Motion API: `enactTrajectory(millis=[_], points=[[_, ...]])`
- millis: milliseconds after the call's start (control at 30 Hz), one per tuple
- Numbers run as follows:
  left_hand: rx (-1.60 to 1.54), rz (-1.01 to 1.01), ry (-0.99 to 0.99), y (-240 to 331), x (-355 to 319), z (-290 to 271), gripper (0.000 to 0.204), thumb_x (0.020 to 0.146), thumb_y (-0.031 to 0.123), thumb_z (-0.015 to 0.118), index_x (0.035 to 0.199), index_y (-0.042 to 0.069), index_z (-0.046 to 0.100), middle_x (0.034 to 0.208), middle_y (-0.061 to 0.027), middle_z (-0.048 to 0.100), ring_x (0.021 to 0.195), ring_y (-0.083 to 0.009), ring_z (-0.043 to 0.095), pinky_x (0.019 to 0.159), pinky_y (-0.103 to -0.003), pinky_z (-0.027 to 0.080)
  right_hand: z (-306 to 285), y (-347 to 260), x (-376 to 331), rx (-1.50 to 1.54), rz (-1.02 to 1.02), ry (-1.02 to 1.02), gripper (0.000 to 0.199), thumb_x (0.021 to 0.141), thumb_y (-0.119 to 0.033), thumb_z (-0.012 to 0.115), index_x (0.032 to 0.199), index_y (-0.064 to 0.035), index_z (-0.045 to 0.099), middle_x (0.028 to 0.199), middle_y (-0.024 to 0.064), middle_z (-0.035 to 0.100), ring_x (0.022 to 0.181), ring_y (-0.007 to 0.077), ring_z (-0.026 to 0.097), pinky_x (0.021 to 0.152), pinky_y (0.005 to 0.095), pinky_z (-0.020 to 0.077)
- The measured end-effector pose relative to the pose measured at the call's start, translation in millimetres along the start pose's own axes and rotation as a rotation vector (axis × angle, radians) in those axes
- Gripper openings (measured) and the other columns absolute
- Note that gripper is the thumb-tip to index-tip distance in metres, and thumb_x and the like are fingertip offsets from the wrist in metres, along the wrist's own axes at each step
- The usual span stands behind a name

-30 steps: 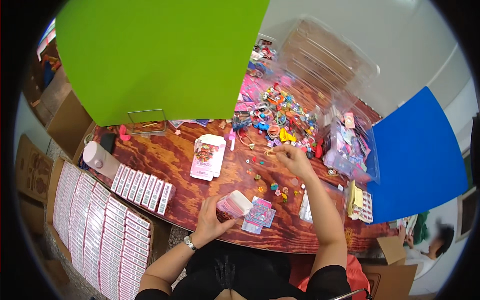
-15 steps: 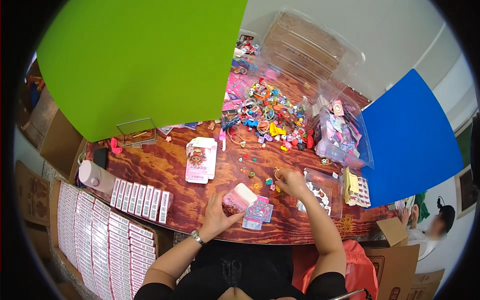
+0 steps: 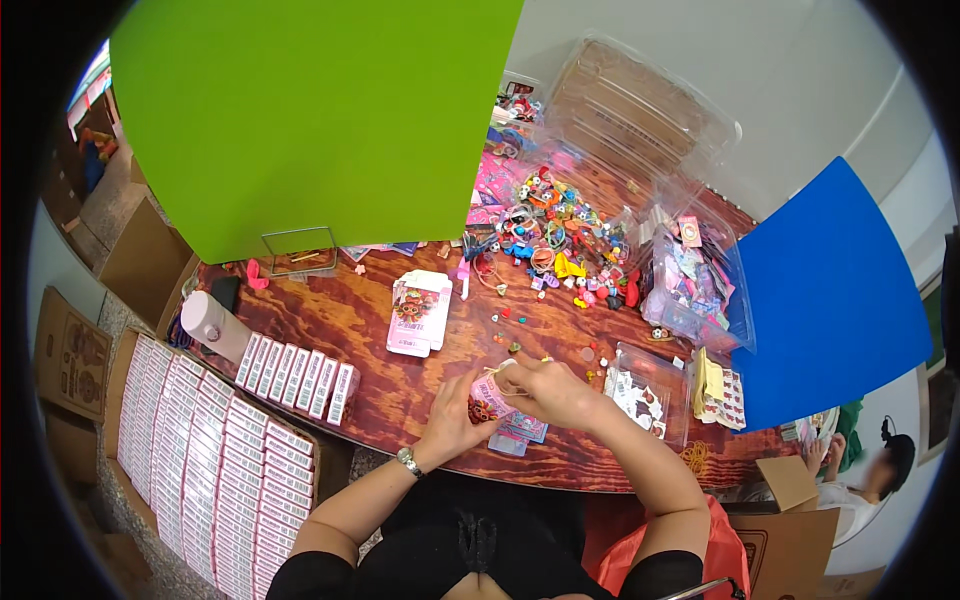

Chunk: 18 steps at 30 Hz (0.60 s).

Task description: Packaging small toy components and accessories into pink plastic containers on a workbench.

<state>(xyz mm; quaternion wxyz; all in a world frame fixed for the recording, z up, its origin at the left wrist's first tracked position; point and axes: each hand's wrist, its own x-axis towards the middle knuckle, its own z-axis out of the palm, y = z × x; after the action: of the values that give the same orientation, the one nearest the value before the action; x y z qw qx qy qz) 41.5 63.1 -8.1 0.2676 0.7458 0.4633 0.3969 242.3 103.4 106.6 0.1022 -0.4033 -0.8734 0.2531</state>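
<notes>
My left hand (image 3: 452, 425) is closed around a small pink printed box (image 3: 484, 402), held upright-tilted over the table's near edge. Over the box's top, my right hand (image 3: 556, 393) has its fingers pinched on a thin tan band (image 3: 490, 371), part of which shows beside the fingertips. The box's opening is mostly hidden by that hand. Colourful cards (image 3: 527, 428) lie on the table just under and right of the box. Farther off rests a flattened pink and white box (image 3: 418, 312). Small coloured trinkets (image 3: 508, 316) are scattered beyond my hands.
A heap of trinkets (image 3: 550, 235) spreads at the back, near a clear bin of packets (image 3: 693, 270). At right is a clear tray of white pieces (image 3: 636, 400). A row of packed boxes (image 3: 297, 378) and a bottle (image 3: 213, 325) stand left. Green (image 3: 310, 120) and blue panels (image 3: 830, 300) flank the table.
My right hand has moved left from the scattered trinkets to the top of the pink box, bringing the thin tan band. My left hand still holds the box. The view has shifted slightly.
</notes>
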Motion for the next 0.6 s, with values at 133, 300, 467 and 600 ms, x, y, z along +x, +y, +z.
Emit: enactTrajectory(millis=[133, 300, 467, 600], points=[[0.007, 0.027, 0.017, 9.5, -6.5, -2.7, 0.094, 0.073, 0.032, 0.087, 0.144, -0.007, 0.04, 0.125, -0.0242, 0.058, 0.114, -0.0404, 0.056, 0.099, -0.047, 0.045, -1.1, -8.3, -9.0, 0.079, -0.064, 0.106, 0.035, 0.085, -0.012, 0.073, 0.116, -0.0083, 0.057, 0.104, 0.0198, 0.063, 0.092, 0.042, 0.066, 0.078, 0.0496, 0.0558], [-0.004, 0.025, 0.015, 20.6, -12.4, 0.3, 0.099, 0.074, 0.033, 0.086, 0.147, -0.01, 0.035, 0.127, -0.0252, 0.057, 0.116, -0.0412, 0.055, 0.1, -0.047, 0.044, 13.3, -18.8, -25.1, 0.081, 0.038, 0.378, 0.032, 0.085, -0.013, 0.076, 0.112, -0.0055, 0.06, 0.111, 0.017, 0.066, 0.094, 0.0355, 0.069, 0.076, 0.044, 0.0578], [-0.029, 0.01, 0.034, 36.2, -18.4, 4.8, 0.097, 0.074, 0.032, 0.086, 0.146, -0.011, 0.035, 0.126, -0.0261, 0.057, 0.115, -0.0403, 0.055, 0.1, -0.047, 0.045, 33.5, -20.1, -42.8, -0.105, 0.037, 0.446, 0.023, 0.087, -0.013, 0.075, 0.106, -0.0043, 0.063, 0.115, 0.018, 0.064, 0.094, 0.0337, 0.068, 0.077, 0.044, 0.0574], [-0.062, 0.015, 0.061, 41.5, -24.8, 4.5, 0.095, 0.074, 0.03, 0.086, 0.145, -0.011, 0.036, 0.125, -0.0268, 0.056, 0.115, -0.0395, 0.055, 0.099, -0.047, 0.044, 30.5, -28.3, -51.8, -0.173, -0.157, 0.551, 0.023, 0.087, -0.011, 0.074, 0.108, -0.0062, 0.066, 0.112, 0.0149, 0.066, 0.087, 0.0322, 0.068, 0.076, 0.0418, 0.0583]])
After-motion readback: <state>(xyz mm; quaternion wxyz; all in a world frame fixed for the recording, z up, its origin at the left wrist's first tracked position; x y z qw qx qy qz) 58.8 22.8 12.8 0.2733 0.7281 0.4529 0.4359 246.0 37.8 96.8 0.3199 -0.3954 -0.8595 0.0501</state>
